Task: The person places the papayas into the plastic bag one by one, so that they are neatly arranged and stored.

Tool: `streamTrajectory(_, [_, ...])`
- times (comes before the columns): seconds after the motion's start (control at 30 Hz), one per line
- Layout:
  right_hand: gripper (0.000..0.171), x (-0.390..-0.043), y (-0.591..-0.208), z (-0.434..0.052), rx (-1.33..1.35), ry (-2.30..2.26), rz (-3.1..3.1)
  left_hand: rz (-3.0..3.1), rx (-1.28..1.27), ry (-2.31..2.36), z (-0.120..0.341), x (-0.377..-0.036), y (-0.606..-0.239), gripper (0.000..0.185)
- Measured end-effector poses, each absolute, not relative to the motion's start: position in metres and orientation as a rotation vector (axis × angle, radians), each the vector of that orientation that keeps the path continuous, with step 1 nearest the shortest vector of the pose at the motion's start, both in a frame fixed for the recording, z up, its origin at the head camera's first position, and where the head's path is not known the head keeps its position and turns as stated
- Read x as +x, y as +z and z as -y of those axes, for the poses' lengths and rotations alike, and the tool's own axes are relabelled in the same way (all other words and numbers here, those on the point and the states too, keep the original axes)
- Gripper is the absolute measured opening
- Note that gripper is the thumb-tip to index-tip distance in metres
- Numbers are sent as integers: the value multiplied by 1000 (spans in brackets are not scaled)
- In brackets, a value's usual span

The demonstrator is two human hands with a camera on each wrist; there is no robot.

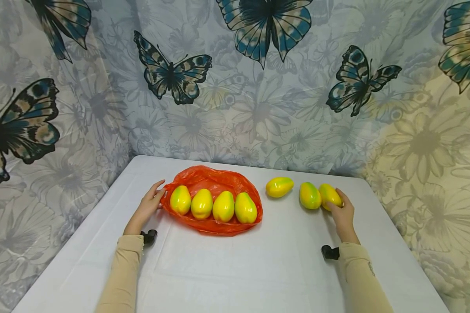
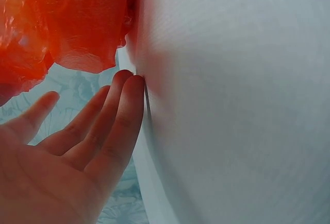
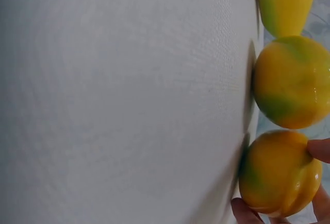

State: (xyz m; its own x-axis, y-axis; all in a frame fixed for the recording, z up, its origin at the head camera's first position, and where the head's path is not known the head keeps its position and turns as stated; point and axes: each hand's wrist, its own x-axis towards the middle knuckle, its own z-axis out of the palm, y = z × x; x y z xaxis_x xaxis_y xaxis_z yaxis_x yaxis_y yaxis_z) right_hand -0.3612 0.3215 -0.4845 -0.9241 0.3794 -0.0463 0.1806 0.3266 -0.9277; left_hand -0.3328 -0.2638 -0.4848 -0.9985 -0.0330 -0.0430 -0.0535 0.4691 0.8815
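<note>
A crumpled red plastic bag (image 1: 211,229) lies with its mouth spread, and several glossy yellow-green papayas (image 1: 201,204) sit in a row in it. My left hand (image 1: 148,205) is at the bag's left edge; in the left wrist view its fingers (image 2: 116,131) are extended beside the red plastic, holding nothing. On the right side, my right hand (image 1: 342,215) grips the rightmost loose papaya (image 1: 330,196), thumb and fingers around it. The right wrist view shows fingertips (image 3: 245,211) at that papaya's underside. Close to its left stands another papaya (image 1: 310,195).
A third loose papaya (image 1: 280,187) lies on its side between the bag and the pair. All rest on a white-covered table (image 1: 235,274). Butterfly-patterned cloth (image 1: 250,117) hangs behind and along both sides. A black wrist camera (image 1: 330,252) juts from the right sleeve.
</note>
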Motion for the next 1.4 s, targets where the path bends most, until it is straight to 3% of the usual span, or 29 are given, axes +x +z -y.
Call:
streamTrajectory(0.87, [62, -358, -463, -298, -516, 1609, 2101, -2673, -93, 1584, 266, -334, -486, 59])
streamTrajectory(1.4, [62, -358, -436, -246, -363, 1745, 2152, -2659, -120, 1586, 264, -334, -485, 58])
